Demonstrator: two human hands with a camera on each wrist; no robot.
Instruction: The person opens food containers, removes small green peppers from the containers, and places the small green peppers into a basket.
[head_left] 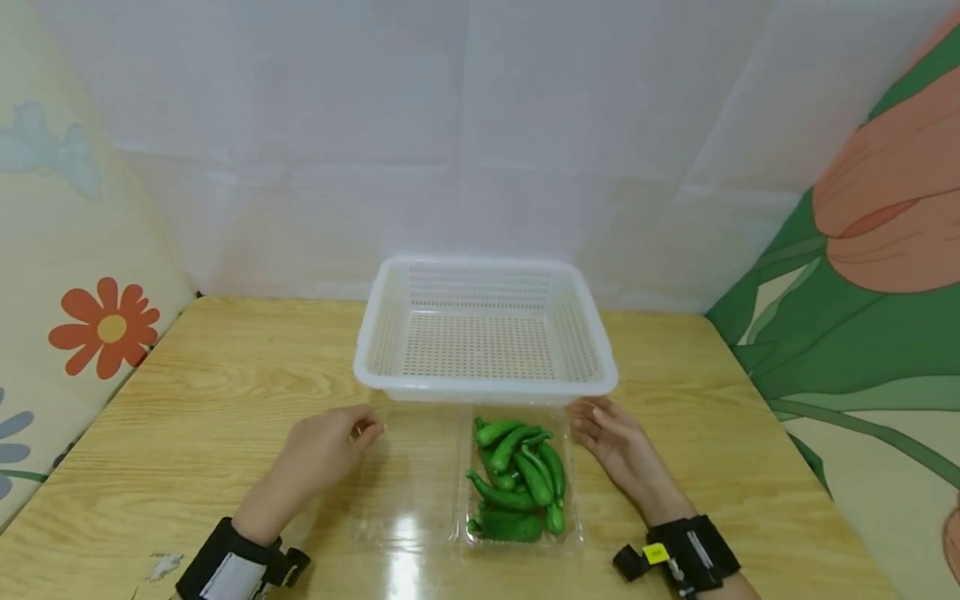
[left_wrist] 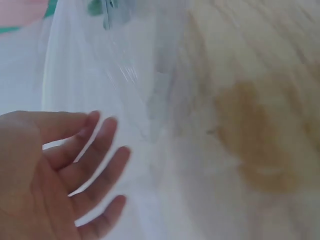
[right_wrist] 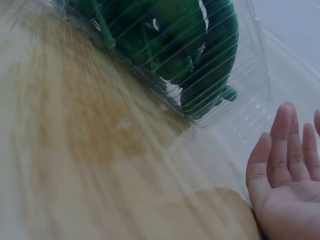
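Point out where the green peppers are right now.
In the head view, the green peppers lie in the right half of the open clear plastic clamshell, just nearer than the white plastic basket and left of the right hand.

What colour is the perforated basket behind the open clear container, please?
The basket is plain white, which shows best in the head view.
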